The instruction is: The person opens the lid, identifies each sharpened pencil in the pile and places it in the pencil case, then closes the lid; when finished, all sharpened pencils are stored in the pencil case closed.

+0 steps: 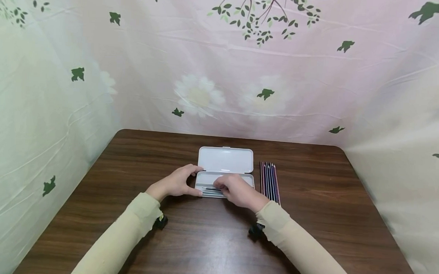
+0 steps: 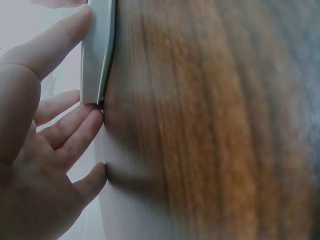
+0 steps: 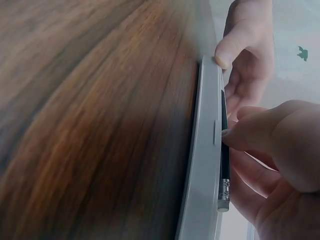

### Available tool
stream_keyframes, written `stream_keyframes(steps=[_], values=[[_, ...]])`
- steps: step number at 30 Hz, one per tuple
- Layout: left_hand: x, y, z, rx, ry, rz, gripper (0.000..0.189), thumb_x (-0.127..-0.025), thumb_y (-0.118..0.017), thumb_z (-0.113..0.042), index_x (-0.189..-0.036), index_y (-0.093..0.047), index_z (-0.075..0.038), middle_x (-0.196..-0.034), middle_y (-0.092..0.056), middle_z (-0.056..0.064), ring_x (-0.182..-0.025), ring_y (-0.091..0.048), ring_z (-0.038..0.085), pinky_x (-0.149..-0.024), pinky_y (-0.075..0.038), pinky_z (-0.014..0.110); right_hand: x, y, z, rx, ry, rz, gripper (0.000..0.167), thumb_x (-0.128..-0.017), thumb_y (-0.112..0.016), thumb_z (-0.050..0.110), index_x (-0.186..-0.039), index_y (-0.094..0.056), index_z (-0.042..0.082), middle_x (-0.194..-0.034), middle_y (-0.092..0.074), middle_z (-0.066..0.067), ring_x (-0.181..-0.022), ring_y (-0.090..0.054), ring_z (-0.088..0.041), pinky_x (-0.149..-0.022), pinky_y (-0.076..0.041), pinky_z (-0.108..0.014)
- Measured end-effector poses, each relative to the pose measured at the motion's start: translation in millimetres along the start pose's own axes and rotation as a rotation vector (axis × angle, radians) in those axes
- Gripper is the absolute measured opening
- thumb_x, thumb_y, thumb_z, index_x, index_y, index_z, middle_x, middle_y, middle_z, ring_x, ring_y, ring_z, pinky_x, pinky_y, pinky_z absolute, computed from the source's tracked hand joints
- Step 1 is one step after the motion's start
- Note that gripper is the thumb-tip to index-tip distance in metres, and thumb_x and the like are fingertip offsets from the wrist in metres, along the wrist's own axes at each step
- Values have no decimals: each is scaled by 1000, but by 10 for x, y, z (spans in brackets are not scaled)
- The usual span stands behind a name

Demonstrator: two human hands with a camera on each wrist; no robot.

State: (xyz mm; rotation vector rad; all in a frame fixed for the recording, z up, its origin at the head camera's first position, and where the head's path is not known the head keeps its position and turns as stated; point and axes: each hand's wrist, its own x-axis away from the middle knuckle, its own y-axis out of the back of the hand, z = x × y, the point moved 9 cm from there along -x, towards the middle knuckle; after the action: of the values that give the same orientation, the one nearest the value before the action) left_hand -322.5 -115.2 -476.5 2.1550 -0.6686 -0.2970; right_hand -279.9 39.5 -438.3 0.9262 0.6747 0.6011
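A white pencil case [image 1: 226, 159] lies open on the table, its lid tipped back to the far side. My left hand [image 1: 176, 181] holds the case's left end, thumb at the front corner and fingers by the back corner. In the left wrist view the fingertips [image 2: 95, 117] touch the end of the case. With thumb and fingers, my right hand [image 1: 237, 191] pinches a black pencil [image 3: 225, 167] along the front wall of the tray. That pencil has a silver ferrule and a pale eraser [image 3: 223, 205]. The right hand hides part of the tray.
Several colored pencils [image 1: 270, 182] lie side by side on the brown wooden table [image 1: 311, 222], just right of the case. A printed cloth [image 1: 223, 59] with leaves and flowers hangs behind the table and along both sides.
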Motion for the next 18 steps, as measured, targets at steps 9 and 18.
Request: stream_keyframes(steps=[9,18], values=[[9,-7,14,1,8,11,88,-80,-93,-42,-151,-52,-7,-137,-60,7,-123,-57,25,-107,-47,44,-67,-58,106,20,51,24,24,-91,-70,-8,-110,-78,4,-106,-78,-4,-103,-73,-18,-95,-58,-34],[21,-10,43,-6,27,17,88,-81,-91,-44,-152,-51,-10,-140,-58,6,-125,-56,24,-109,-47,44,139,91,-42,-13,18,-25,17,-94,-75,4,-111,-78,6,-107,-77,-2,-100,-72,-15,-90,-59,-33]])
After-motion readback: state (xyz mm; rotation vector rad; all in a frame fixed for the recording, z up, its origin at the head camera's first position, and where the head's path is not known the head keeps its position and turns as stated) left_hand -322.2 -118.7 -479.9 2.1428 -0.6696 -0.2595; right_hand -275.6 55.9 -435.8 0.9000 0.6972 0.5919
